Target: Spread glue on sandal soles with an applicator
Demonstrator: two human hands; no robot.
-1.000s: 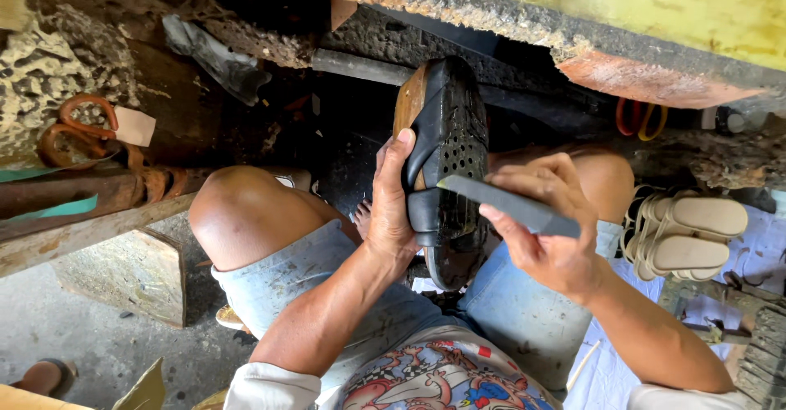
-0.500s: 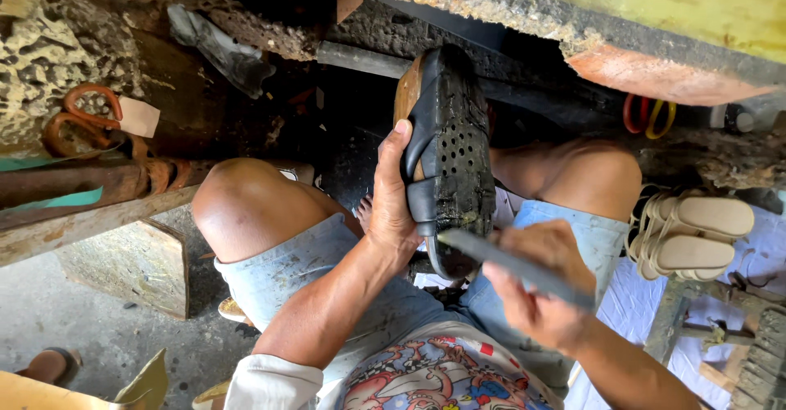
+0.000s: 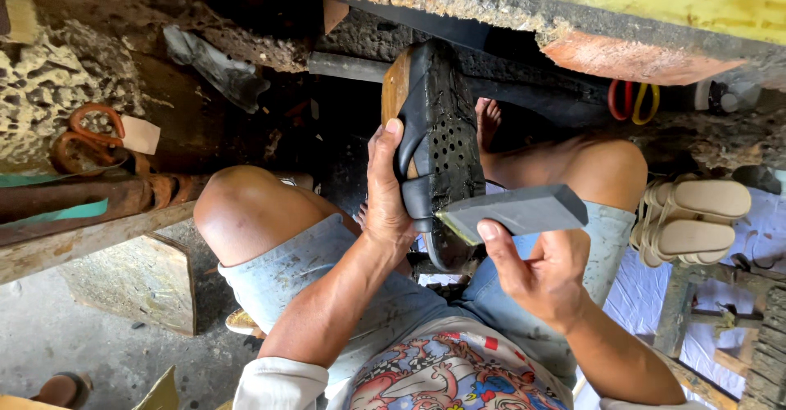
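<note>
Left hand [image 3: 386,201] grips black sandal [image 3: 438,144]; right hand [image 3: 536,275] holds grey block [image 3: 516,211] against it

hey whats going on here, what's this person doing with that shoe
A seated person holds a black sandal upright between the knees, sole facing out. The left hand grips its side near the straps, while the right hand holds a grey flat block, seemingly a sharpening stone or rubbing block, with one end against the lower part of the sole. A stack of pale sandals lies at the right, and orange-handled scissors sit on the left.
</note>
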